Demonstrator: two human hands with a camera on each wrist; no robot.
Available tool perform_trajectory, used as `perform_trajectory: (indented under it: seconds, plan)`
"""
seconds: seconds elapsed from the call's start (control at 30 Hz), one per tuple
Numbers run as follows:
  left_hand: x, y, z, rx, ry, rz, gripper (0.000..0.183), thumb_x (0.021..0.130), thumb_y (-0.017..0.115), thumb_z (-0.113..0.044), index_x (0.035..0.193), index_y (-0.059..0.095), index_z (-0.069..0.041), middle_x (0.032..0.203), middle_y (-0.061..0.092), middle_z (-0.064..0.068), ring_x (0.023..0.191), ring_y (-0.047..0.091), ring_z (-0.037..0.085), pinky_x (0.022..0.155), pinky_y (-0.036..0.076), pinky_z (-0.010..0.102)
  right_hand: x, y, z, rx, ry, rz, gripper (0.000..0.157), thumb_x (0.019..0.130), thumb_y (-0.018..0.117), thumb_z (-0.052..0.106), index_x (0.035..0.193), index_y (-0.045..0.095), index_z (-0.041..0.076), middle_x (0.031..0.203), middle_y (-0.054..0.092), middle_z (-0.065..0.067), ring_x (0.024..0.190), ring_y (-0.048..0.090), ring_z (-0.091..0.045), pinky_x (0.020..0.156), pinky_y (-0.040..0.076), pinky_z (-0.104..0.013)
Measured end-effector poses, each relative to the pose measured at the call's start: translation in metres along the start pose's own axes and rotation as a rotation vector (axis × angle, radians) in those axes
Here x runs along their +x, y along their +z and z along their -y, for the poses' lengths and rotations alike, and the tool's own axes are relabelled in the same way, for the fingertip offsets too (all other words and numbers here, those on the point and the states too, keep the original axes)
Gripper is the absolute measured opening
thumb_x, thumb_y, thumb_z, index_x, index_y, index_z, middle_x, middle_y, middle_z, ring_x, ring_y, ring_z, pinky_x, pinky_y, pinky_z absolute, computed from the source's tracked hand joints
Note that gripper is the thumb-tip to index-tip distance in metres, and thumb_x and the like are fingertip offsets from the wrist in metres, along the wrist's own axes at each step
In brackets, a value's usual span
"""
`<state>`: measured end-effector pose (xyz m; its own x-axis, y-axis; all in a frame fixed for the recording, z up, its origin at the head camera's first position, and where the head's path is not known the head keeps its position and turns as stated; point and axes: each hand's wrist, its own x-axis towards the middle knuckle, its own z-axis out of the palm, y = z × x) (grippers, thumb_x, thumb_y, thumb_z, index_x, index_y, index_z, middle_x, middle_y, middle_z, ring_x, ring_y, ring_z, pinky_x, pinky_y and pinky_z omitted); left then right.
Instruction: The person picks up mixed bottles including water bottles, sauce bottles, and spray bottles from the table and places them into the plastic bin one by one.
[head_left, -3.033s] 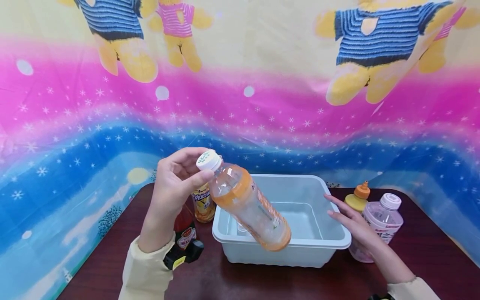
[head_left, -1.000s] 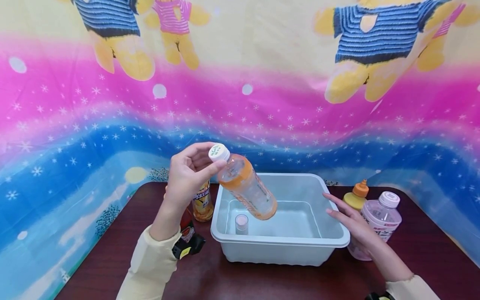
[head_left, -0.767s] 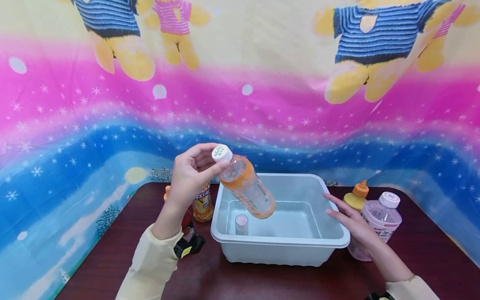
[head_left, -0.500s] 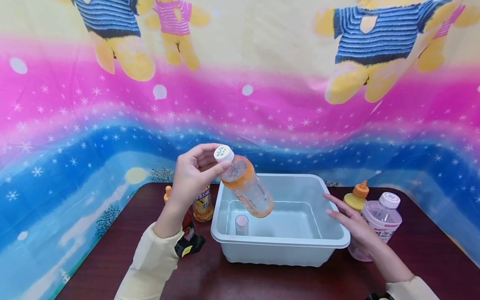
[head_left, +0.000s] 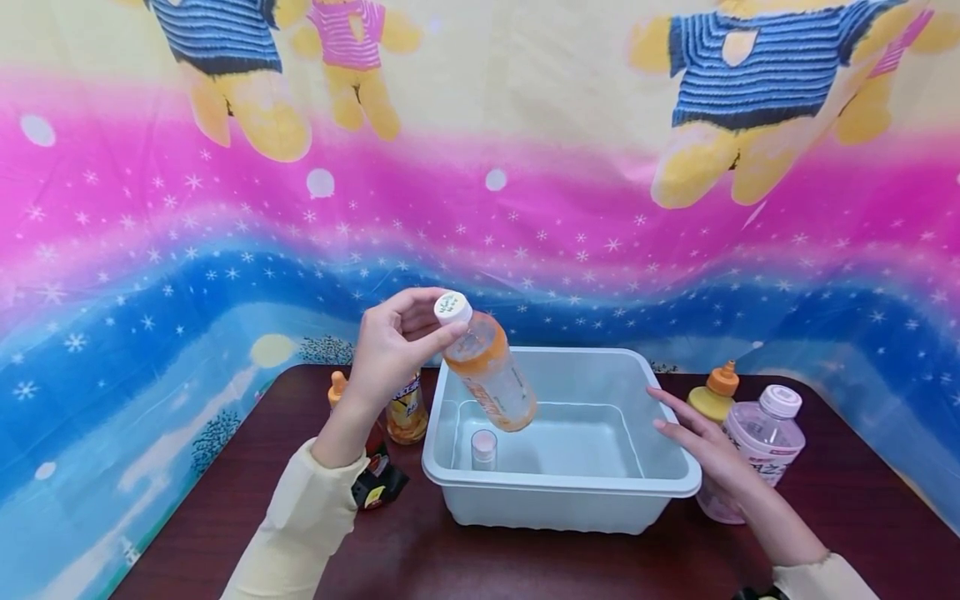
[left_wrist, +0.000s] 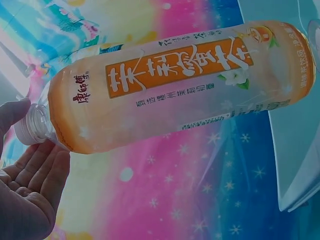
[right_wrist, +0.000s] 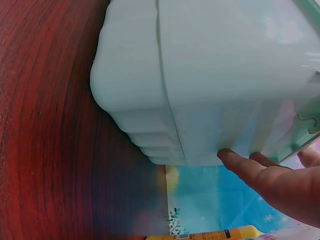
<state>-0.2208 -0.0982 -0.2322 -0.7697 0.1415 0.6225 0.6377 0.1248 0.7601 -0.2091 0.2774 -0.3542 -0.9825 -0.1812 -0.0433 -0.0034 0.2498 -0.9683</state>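
In the head view my left hand (head_left: 390, 354) pinches the white-capped neck of a clear plastic drink bottle (head_left: 495, 379) with orange label bands. The bottle hangs tilted above the left part of a pale grey-blue plastic basin (head_left: 555, 504), its base lower and to the right. The left wrist view shows the thumb and fingers around the neck, and little liquid is visible. My right hand (head_left: 708, 450) rests on the basin's right rim, its fingers fairly straight. In the right wrist view some fingertips (right_wrist: 226, 154) touch the outer wall.
A small clear container (head_left: 483, 451) with a pale top stands in the basin. Left of it are a yellow-labelled bottle (head_left: 407, 412) and an orange-tipped bottle (head_left: 338, 387), partly hidden. At right stand a yellow squeeze bottle (head_left: 711, 403) and a pink-tinted bottle (head_left: 767, 437).
My left hand has moved right and carried the drink bottle from in front of the basin's near rim to above its inside, uncovering the small container. The right hand stays on the rim.
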Motion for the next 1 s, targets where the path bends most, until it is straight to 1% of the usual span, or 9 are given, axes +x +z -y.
perform_trajectory:
  seconds: [0.13, 0.33, 0.6, 0.73, 1.0]
  plan:
    - [0.001, 0.001, 0.002, 0.002, -0.010, 0.009, 0.036, 0.077, 0.073, -0.011, 0.110, 0.062, -0.002, 0.103, 0.066, 0.012, 0.095, 0.064, 0.014, 0.081, 0.051, 0.028, 0.000, 0.000, 0.000, -0.007, 0.004, -0.002, 0.058, 0.097, 0.044, 0.028, 0.147, 0.016, 0.018, 0.150, -0.001, -0.024, 0.129, 0.016, -0.051, 0.082, 0.050, -0.048]
    - [0.003, 0.002, 0.005, 0.022, -0.022, 0.020, 0.036, 0.077, 0.073, -0.013, 0.110, 0.062, -0.004, 0.104, 0.066, 0.011, 0.096, 0.064, 0.014, 0.082, 0.051, 0.027, -0.001, 0.000, 0.000, 0.012, 0.000, -0.003, 0.058, 0.097, 0.044, 0.028, 0.147, 0.016, 0.017, 0.150, -0.001, -0.023, 0.129, 0.017, -0.050, 0.081, 0.050, -0.047]
    - [0.004, 0.004, 0.011, 0.048, -0.034, 0.038, 0.036, 0.078, 0.073, -0.014, 0.111, 0.062, -0.004, 0.105, 0.066, 0.011, 0.096, 0.064, 0.017, 0.082, 0.050, 0.027, -0.001, -0.001, -0.001, -0.015, 0.006, -0.008, 0.059, 0.096, 0.044, 0.029, 0.147, 0.016, 0.017, 0.150, -0.001, -0.024, 0.129, 0.017, -0.051, 0.082, 0.049, -0.048]
    - [0.005, 0.004, 0.014, 0.064, -0.044, 0.044, 0.037, 0.078, 0.073, -0.016, 0.111, 0.062, -0.006, 0.105, 0.066, 0.009, 0.096, 0.064, 0.015, 0.082, 0.050, 0.027, -0.001, -0.001, -0.001, -0.017, -0.002, -0.011, 0.059, 0.096, 0.044, 0.028, 0.147, 0.016, 0.016, 0.150, 0.000, -0.024, 0.129, 0.017, -0.050, 0.083, 0.049, -0.048]
    - [0.008, 0.006, 0.020, 0.071, -0.037, 0.068, 0.036, 0.078, 0.073, -0.016, 0.110, 0.062, -0.006, 0.103, 0.066, 0.009, 0.094, 0.064, 0.015, 0.082, 0.051, 0.027, 0.000, 0.000, -0.001, -0.002, -0.013, -0.013, 0.059, 0.096, 0.045, 0.028, 0.146, 0.017, 0.016, 0.149, 0.002, -0.024, 0.128, 0.020, -0.049, 0.080, 0.051, -0.046]
